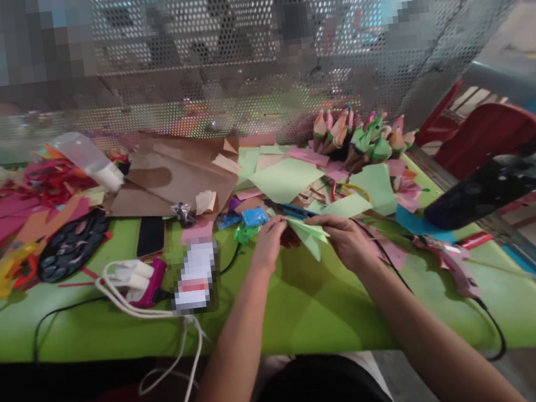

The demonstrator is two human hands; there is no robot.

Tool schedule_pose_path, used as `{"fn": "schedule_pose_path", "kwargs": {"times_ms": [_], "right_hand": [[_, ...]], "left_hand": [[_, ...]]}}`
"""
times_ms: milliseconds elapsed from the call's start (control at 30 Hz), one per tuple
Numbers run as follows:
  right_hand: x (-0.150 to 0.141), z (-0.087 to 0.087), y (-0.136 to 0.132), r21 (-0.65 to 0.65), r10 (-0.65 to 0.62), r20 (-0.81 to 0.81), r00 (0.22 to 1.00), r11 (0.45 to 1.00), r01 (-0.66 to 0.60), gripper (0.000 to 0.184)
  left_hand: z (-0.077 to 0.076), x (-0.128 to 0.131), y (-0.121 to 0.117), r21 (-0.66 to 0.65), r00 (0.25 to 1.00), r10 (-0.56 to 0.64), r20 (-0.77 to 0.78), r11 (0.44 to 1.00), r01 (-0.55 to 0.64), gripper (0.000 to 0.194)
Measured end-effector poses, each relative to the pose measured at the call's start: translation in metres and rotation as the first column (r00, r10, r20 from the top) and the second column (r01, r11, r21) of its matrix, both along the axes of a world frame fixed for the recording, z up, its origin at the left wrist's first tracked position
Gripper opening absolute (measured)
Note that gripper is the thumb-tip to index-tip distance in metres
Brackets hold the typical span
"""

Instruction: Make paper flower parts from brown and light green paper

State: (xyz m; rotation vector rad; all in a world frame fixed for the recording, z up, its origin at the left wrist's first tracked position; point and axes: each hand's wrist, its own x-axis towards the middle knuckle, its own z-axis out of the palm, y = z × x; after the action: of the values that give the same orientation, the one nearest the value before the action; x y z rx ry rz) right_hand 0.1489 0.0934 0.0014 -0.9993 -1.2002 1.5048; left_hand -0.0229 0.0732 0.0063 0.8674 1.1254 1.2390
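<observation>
Between my two hands, a folded piece of light green paper (311, 238) is held just above the green table (304, 313). My left hand (271, 242) pinches its left side, fingers closed on the paper. On the opposite side my right hand (344, 239) grips the right edge with thumb and fingers. Pointed ends of the paper hang down between the hands. Directly behind them lie a dark blue tool (293, 211), partly hidden, and loose light green sheets (287, 176). Left of my left hand is a small blue packet (254, 217).
Paper flowers (361, 132) stand at the back right. A pink glue gun (457, 266) and a dark bottle (470, 194) lie right. Left are a blurred-screen phone (195, 277), a magenta power adapter (154, 283) with white cables, a black phone (151, 236) and a yellow glue gun (8, 272).
</observation>
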Motion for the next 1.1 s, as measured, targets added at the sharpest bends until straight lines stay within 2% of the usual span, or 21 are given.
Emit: {"fn": "schedule_pose_path", "kwargs": {"times_ms": [200,400,533,633,700,833,967,1100], "right_hand": [[0.0017,0.0025,-0.0024,0.039,-0.019,0.059,0.998,0.999,0.017,0.02],[0.0043,0.0054,-0.0028,0.186,-0.057,0.191,0.98,0.982,0.021,0.024],[0.0048,0.0072,-0.0032,0.302,-0.077,0.256,0.964,0.953,-0.004,0.024],[0.0037,0.0065,-0.0022,0.333,-0.071,0.258,0.963,0.943,-0.02,0.021],[0.0028,0.0054,-0.0014,0.303,-0.058,0.228,0.972,0.953,-0.014,0.02],[0.0015,0.0031,-0.0007,0.144,-0.041,0.107,0.993,0.989,0.026,0.03],[-0.0009,0.0012,-0.0002,0.032,0.016,0.044,0.999,0.999,-0.018,0.04],[-0.0035,0.0004,0.003,-0.011,0.024,0.024,0.999,1.0,-0.024,0.043]], "left_hand": [[0.0031,-0.0006,-0.0012,-0.015,0.998,-0.052,0.032,0.999,0.052,0.025],[0.0073,-0.003,-0.0023,0.019,0.993,-0.106,0.051,0.994,0.105,0.04],[0.0099,-0.0019,-0.0034,0.027,0.996,-0.087,-0.001,0.996,0.087,0.041],[0.009,-0.0014,-0.0027,0.021,0.997,-0.059,-0.05,0.998,0.06,0.035],[0.0076,-0.0017,-0.0017,0.035,0.996,-0.038,-0.082,0.999,0.041,0.033],[0.0049,-0.0027,-0.0003,0.115,0.987,0.062,-0.151,0.992,-0.044,0.033],[0.0024,-0.0019,0.0,0.208,0.952,0.19,-0.24,0.968,-0.14,0.035],[0.0008,-0.0034,0.0009,0.265,0.941,0.185,-0.284,0.958,-0.109,0.034]]}}
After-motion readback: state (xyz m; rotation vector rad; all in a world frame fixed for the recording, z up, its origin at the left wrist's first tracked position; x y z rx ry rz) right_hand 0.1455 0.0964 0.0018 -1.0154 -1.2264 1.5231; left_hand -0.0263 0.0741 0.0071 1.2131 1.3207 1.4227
